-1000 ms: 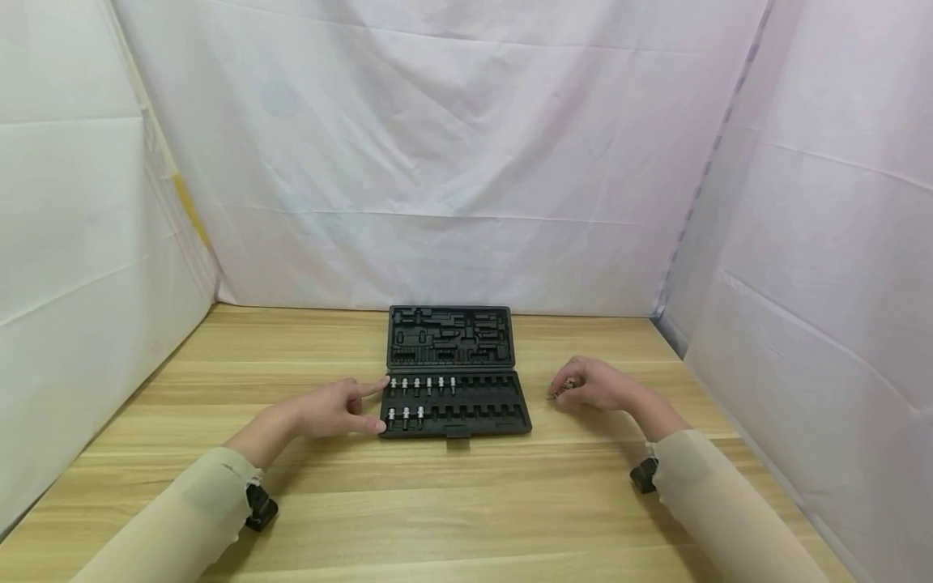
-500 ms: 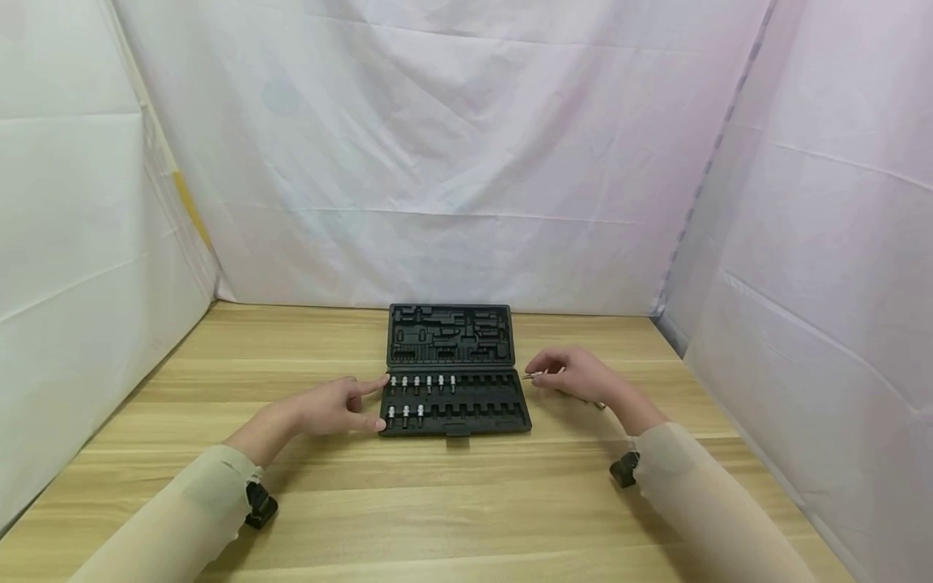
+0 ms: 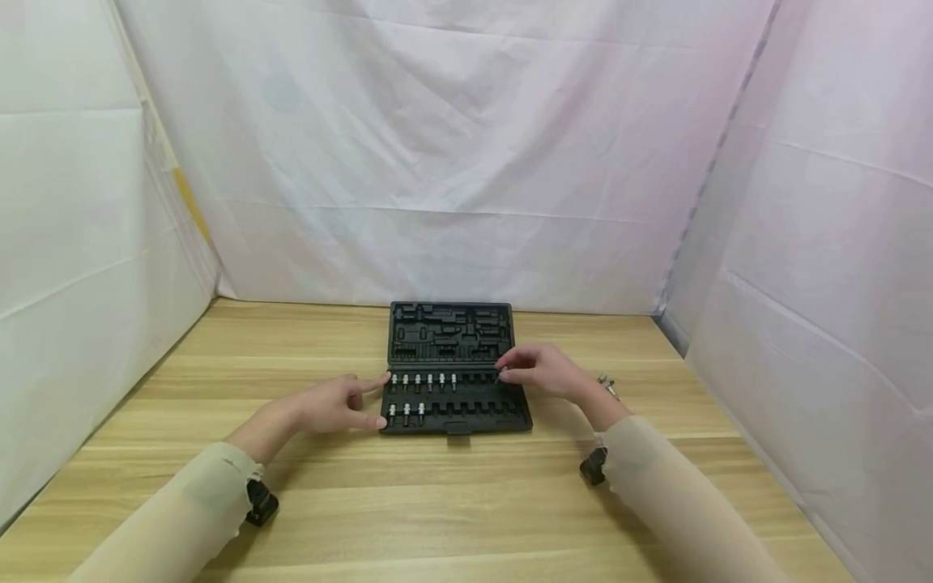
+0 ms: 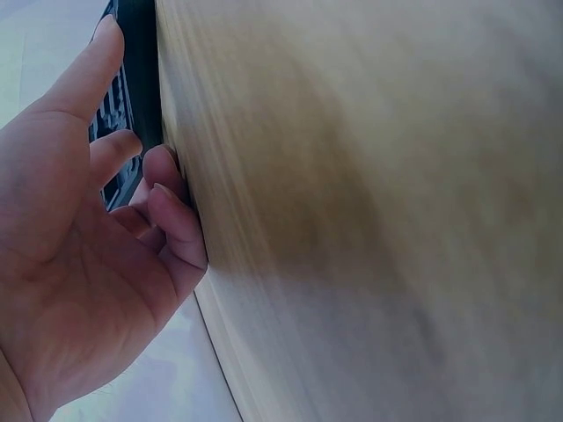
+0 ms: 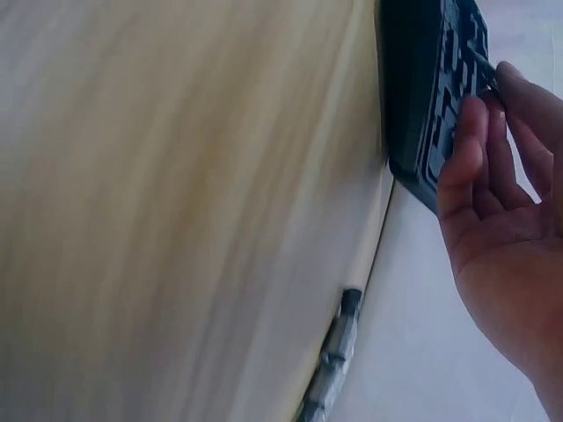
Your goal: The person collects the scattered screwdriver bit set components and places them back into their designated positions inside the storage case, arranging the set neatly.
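Case (image 3: pixel 477 394) lies partly under right hand (image 3: pixel 545 372) — left hand (image 3: pixel 331 407) touches it.

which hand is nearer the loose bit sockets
Right. The right hand is left of the loose bit sockets; the left hand touches the left edge of the socket case.

High head view, forward and down; close, sidelong wrist views; black case (image 3: pixel 459 397) in all.

Wood-grain table (image 3: pixel 437 506), open case (image 3: pixel 452 367), loose bits (image 3: pixel 607 385)
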{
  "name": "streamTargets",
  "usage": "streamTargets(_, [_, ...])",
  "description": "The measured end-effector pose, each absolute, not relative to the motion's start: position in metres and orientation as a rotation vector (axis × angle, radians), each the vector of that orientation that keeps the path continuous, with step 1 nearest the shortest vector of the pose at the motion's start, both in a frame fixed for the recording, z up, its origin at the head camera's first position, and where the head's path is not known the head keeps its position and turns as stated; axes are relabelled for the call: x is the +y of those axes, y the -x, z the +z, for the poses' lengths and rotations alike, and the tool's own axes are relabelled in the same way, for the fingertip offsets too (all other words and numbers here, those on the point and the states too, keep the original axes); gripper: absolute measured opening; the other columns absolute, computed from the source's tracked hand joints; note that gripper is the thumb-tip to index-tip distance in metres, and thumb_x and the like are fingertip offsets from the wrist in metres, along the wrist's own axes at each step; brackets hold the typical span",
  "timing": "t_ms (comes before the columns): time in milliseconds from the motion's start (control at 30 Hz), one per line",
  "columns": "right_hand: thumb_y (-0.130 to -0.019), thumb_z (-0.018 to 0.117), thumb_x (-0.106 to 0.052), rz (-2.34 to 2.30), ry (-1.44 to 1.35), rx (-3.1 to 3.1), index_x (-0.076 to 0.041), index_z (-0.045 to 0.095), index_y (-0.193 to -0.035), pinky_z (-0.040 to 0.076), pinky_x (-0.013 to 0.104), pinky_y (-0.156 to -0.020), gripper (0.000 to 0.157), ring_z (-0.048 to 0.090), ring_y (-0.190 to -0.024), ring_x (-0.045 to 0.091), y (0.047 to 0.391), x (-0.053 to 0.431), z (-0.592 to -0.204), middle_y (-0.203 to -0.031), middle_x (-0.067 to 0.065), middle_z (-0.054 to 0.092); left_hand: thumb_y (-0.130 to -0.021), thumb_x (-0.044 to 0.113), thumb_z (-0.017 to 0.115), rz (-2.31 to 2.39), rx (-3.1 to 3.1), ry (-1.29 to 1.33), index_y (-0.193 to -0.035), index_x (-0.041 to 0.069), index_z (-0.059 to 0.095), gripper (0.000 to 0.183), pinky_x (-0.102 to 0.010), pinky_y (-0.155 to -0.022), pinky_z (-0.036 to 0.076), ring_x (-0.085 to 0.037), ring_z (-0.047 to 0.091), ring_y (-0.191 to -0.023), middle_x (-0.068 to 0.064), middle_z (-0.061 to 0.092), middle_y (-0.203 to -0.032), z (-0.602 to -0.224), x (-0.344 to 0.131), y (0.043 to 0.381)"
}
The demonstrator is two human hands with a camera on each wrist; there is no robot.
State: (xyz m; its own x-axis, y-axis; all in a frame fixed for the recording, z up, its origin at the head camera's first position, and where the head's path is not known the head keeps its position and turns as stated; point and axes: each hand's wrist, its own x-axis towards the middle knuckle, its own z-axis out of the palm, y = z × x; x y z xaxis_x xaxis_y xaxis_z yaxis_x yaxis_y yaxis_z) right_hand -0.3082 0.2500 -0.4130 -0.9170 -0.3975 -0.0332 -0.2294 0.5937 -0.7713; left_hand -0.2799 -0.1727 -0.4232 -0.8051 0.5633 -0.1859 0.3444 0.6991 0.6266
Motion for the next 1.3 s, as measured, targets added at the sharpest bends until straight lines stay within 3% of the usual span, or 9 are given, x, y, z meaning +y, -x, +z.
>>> streamTargets(300, [-0.111,0.066,-0.013,-1.434,0.490,2.477,0.000,0.068,-0.139,0.065,0.038,-0.096,0.031,0.078,-0.112,0.027,0.316,0.233,-0.417,-0.123,0.019,0.064,-0.098,0.048,0.082,0.835,2.543,-0.712,-0.173,0.020,0.036,0.092,-0.034,-0.075,0.046,-0.020,0.051,-0.089,-0.008,0.057,-0.104,-0.422,-0.173,0.280])
streamTargets(567, [-0.111,0.066,-0.014,-1.470,0.501,2.446,-0.001,0.064,-0.146,0.065,0.040,-0.097,0.037,0.078,-0.110,0.025,0.320,0.223,-0.416,-0.128,0.022,0.070,-0.098,0.049,0.082,0.837,2.542,-0.696,-0.173,0.022,0.037,0.092,-0.035,-0.075,0.047,-0.021,0.051,-0.089,-0.009,0.057,-0.104,-0.421,-0.172,0.280])
streamTargets(1033, [-0.104,0.075,-0.009,-1.456,0.458,2.459,-0.001,0.071,-0.131,0.066,0.039,-0.090,0.028,0.080,-0.102,0.022,0.327,0.207,-0.419,-0.114,0.015,0.076,-0.098,0.050,0.082,0.826,2.542,-0.685,-0.173,0.023,0.036,0.092,-0.036,-0.076,0.046,-0.021,0.052,-0.089,-0.009,0.057,-0.105,-0.421,-0.173,0.281])
streamTargets(1300, [-0.101,0.080,-0.009,-1.323,0.444,2.530,-0.003,0.073,-0.120,0.066,0.037,-0.088,0.021,0.077,-0.096,0.018,0.330,0.198,-0.418,-0.115,0.012,0.075,-0.098,0.050,0.082,0.814,2.541,-0.697,-0.173,0.022,0.036,0.092,-0.036,-0.077,0.046,-0.020,0.052,-0.089,-0.009,0.057,-0.107,-0.421,-0.173,0.280])
